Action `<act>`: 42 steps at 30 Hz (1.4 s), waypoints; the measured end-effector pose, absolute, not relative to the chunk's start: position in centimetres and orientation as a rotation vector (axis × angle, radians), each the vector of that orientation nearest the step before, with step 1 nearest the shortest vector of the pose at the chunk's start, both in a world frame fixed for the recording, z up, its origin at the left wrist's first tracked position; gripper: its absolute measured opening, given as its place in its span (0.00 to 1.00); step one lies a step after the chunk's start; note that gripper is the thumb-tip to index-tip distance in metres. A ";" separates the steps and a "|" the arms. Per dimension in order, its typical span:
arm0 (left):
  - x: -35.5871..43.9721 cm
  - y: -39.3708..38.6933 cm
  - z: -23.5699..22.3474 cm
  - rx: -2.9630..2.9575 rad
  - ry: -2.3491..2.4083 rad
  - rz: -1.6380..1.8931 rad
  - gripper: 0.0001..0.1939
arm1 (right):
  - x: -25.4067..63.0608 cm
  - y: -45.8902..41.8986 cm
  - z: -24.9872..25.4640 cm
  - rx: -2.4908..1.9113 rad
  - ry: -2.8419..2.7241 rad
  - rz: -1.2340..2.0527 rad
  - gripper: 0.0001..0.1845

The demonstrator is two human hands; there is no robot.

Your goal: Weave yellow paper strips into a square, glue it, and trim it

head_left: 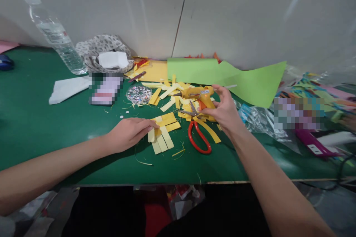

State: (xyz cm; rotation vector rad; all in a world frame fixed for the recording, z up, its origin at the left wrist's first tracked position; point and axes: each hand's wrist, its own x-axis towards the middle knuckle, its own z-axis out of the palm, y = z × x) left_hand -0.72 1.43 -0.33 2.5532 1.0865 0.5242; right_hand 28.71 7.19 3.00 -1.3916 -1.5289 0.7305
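Note:
My right hand is closed round a yellow hot glue gun, nozzle pointing left, held just above a heap of yellow paper strips. My left hand lies on the green table, its fingertips pressing a woven patch of yellow strips. Red-handled scissors lie on the table between the two hands, under the glue gun.
A plastic water bottle stands at the back left beside a patterned cloth bag. White paper, a disc of googly eyes, a green sheet and coloured packets lie around.

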 end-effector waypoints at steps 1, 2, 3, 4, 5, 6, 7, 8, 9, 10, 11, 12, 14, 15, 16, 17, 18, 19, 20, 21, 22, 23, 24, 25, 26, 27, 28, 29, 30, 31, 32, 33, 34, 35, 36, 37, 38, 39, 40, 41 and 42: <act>-0.7 1.4 -0.3 2.553 1.088 0.524 0.16 | 28.7 7.2 3.0 -1.375 -1.534 0.725 0.50; -0.7 1.4 -0.4 2.553 1.087 0.525 0.16 | 28.6 7.1 3.0 -1.352 -1.540 0.722 0.52; -0.7 1.4 -0.4 2.553 1.086 0.525 0.16 | 28.6 7.1 3.0 -1.332 -1.550 0.723 0.54; -0.7 1.5 -0.4 2.553 1.084 0.525 0.16 | 28.5 7.0 3.1 -1.318 -1.568 0.725 0.56; -0.8 1.5 -0.5 2.554 1.081 0.527 0.16 | 28.4 6.9 3.1 -1.313 -1.590 0.721 0.56; -0.8 1.5 -0.5 2.555 1.077 0.529 0.16 | 28.3 6.8 3.2 -1.313 -1.613 0.710 0.56; -0.8 1.5 -0.5 2.556 1.074 0.529 0.16 | 28.2 6.8 3.3 -1.311 -1.635 0.691 0.55; -0.8 1.5 -0.5 2.557 1.072 0.531 0.16 | 28.2 6.7 3.4 -1.307 -1.654 0.667 0.54; -0.8 1.5 -0.5 2.557 1.071 0.534 0.16 | 28.1 6.7 3.5 -1.297 -1.668 0.641 0.52; -0.7 1.5 -0.5 2.556 1.073 0.536 0.16 | 28.0 6.6 3.5 -1.284 -1.677 0.619 0.50; -0.7 1.5 -0.4 2.554 1.077 0.535 0.16 | 27.9 6.6 3.6 -1.272 -1.678 0.607 0.49; -0.7 1.4 -0.4 2.553 1.081 0.532 0.16 | 27.9 6.6 3.6 -1.261 -1.671 0.610 0.47; -0.7 1.4 -0.3 2.550 1.085 0.527 0.16 | 27.8 6.5 3.6 -1.246 -1.640 0.656 0.45; -0.7 1.4 -0.3 2.549 1.086 0.526 0.16 | 27.7 6.5 3.6 -1.243 -1.625 0.688 0.45; -0.7 1.4 -0.3 2.550 1.086 0.529 0.16 | 27.7 6.5 3.6 -1.243 -1.616 0.713 0.44; -0.7 1.4 -0.3 2.551 1.086 0.535 0.16 | 27.6 6.5 3.6 -1.246 -1.611 0.724 0.44; -0.7 1.4 -0.3 2.553 1.086 0.541 0.16 | 27.6 6.4 3.6 -1.250 -1.612 0.722 0.43; -0.7 1.4 -0.3 2.556 1.086 0.547 0.16 | 27.6 6.4 3.6 -1.254 -1.612 0.714 0.42; -0.7 1.4 -0.4 2.558 1.086 0.550 0.16 | 27.6 6.4 3.6 -1.257 -1.609 0.706 0.42; -0.7 1.4 -0.4 2.560 1.086 0.553 0.16 | 27.6 6.4 3.6 -1.255 -1.603 0.701 0.41; -0.7 1.4 -0.5 2.561 1.086 0.551 0.16 | 27.5 6.4 3.6 -1.249 -1.596 0.700 0.41; -0.7 1.4 -0.5 2.562 1.088 0.550 0.16 | 27.5 6.4 3.6 -1.243 -1.586 0.702 0.40; -0.7 1.5 -0.5 2.563 1.090 0.546 0.16 | 27.5 6.4 3.7 -1.239 -1.577 0.706 0.40; -0.7 1.5 -0.5 2.562 1.091 0.542 0.16 | 27.4 6.4 3.7 -1.238 -1.568 0.710 0.40; -0.7 1.5 -0.5 2.561 1.091 0.537 0.16 | 27.4 6.4 3.7 -1.240 -1.561 0.717 0.41; -0.7 1.4 -0.4 2.560 1.091 0.532 0.16 | 27.4 6.4 3.8 -1.244 -1.555 0.729 0.42; -0.7 1.4 -0.4 2.559 1.091 0.528 0.16 | 27.4 6.4 3.8 -1.249 -1.550 0.744 0.43; -0.7 1.4 -0.4 2.559 1.092 0.525 0.16 | 27.5 6.4 3.9 -1.251 -1.548 0.763 0.45; -0.7 1.4 -0.3 2.559 1.094 0.525 0.16 | 27.6 6.4 3.9 -1.250 -1.549 0.780 0.46; -0.7 1.4 -0.3 2.561 1.094 0.528 0.16 | 27.7 6.3 4.0 -1.248 -1.552 0.796 0.47; -0.7 1.4 -0.3 2.563 1.093 0.532 0.16 | 27.9 6.3 4.1 -1.244 -1.552 0.809 0.47; -0.7 1.4 -0.3 2.565 1.089 0.534 0.16 | 28.0 6.3 4.2 -1.239 -1.544 0.824 0.47; -0.7 1.4 -0.3 2.566 1.087 0.535 0.16 | 28.1 6.3 4.3 -1.232 -1.525 0.846 0.46; -0.6 1.4 -0.3 2.567 1.085 0.534 0.16 | 28.2 6.3 4.4 -1.226 -1.491 0.877 0.46; -0.6 1.4 -0.2 2.566 1.087 0.533 0.16 | 28.2 6.3 4.6 -1.225 -1.442 0.918 0.45; -0.6 1.4 -0.2 2.564 1.090 0.527 0.16 | 28.2 6.4 4.7 -1.230 -1.386 0.956 0.44; -0.6 1.4 -0.2 2.562 1.093 0.522 0.16 | 28.1 6.5 4.8 -1.240 -1.328 0.981 0.43; -0.6 1.5 -0.2 2.560 1.095 0.518 0.16 | 28.0 6.6 4.9 -1.255 -1.275 0.989 0.42; -0.6 1.5 -0.2 2.558 1.096 0.515 0.16 | 27.9 6.7 4.9 -1.275 -1.226 0.975 0.41; -0.6 1.5 -0.3 2.558 1.095 0.510 0.16 | 27.8 6.9 5.0 -1.294 -1.185 0.948 0.41; -0.6 1.5 -0.3 2.560 1.096 0.507 0.16 | 27.8 7.0 5.0 -1.312 -1.150 0.912 0.40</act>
